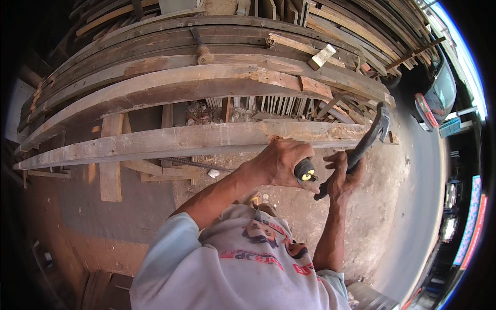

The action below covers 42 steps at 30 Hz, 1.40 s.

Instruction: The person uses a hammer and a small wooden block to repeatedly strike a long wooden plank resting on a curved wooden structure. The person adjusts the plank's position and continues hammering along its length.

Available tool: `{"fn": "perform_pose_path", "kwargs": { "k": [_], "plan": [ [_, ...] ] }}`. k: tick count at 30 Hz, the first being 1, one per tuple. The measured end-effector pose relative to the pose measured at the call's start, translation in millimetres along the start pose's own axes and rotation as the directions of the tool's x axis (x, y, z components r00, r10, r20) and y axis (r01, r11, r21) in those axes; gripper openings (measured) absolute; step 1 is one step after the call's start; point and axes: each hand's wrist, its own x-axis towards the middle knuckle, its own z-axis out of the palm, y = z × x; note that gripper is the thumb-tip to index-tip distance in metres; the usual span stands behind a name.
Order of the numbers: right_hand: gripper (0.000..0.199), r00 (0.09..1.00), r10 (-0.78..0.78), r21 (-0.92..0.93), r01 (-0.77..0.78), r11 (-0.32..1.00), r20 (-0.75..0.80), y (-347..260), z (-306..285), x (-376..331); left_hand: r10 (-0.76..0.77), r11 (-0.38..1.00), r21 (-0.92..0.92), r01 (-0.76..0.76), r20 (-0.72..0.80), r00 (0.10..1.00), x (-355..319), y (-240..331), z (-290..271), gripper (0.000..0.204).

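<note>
My left hand (281, 161) is closed around a black-handled tool (305, 170) whose round end shows yellow. Its other end is hidden behind my fingers and the hand. The back of this hand is against or very close to the near edge of a long, weathered wooden beam (206, 137). In my right hand (345, 178), to the right of the left one, is a claw hammer (369, 139) with a dark handle. Its head points up and away, over the beam's right end. The beam looks rough and chipped near that end.
Beyond lies a second thick beam (170, 85), then stacked planks (356, 31). On the planks rest a pale wood block (321, 57) and a tool with a dark shaft and rounded wooden end (204, 56). A road (413, 206) with a parked car (436, 98) runs along the right.
</note>
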Motion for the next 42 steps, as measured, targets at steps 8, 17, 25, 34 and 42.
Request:
{"fn": "perform_pose_path", "kwargs": {
  "k": [8,17,25,34,42],
  "plan": [
    [0.021,0.91,-0.383,0.074,0.398,0.914,-0.159,-53,-21,-82,-0.136,0.989,-0.054,0.137,0.038,0.99,11,-9,-8,0.043],
    [0.017,0.986,-0.049,-0.186,0.019,0.982,-0.16,-77,-49,-102,-0.137,0.99,-0.015,0.138,0.058,0.989,17,-4,-10,0.04],
    [0.02,0.989,0.007,-0.601,0.083,0.795,0.145,-75,-29,-107,-0.132,0.991,-0.02,0.133,0.029,0.991,12,-7,-2,0.037],
    [0.027,0.89,-0.336,0.096,0.38,0.92,-0.308,-157,-35,-62,-0.158,0.986,-0.051,0.157,-0.014,0.987,8,-9,-4,0.028],
    [0.024,0.93,0.303,-0.688,-0.08,0.721,0.21,-78,-14,-97,-0.147,0.987,-0.065,0.145,-0.025,0.989,12,-19,-1,0.03]
  ]
}}
